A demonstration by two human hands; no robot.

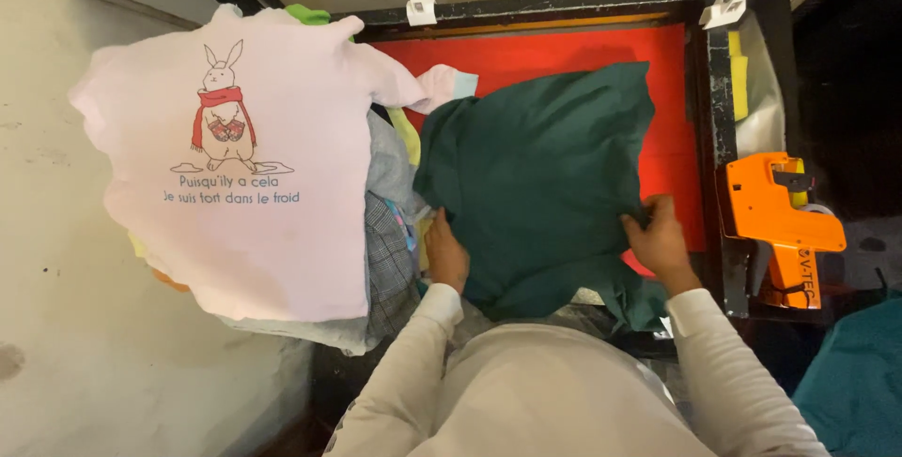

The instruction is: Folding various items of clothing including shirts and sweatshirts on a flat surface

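Both my hands grip a dark green garment (540, 175): left hand (447, 255) at its left edge, right hand (660, 241) pinching the right. Its lower hem hides behind my body.

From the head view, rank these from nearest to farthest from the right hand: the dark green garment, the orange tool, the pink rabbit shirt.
1. Dark green garment: gripped at its edge by the right hand.
2. Orange tool: just to the hand's right, past the black frame.
3. Pink rabbit shirt: far left, atop the clothes pile.

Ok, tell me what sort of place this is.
Probably a garment printing workshop: a red board in a black frame, a pile of clothes beside it, an orange tagging gun.
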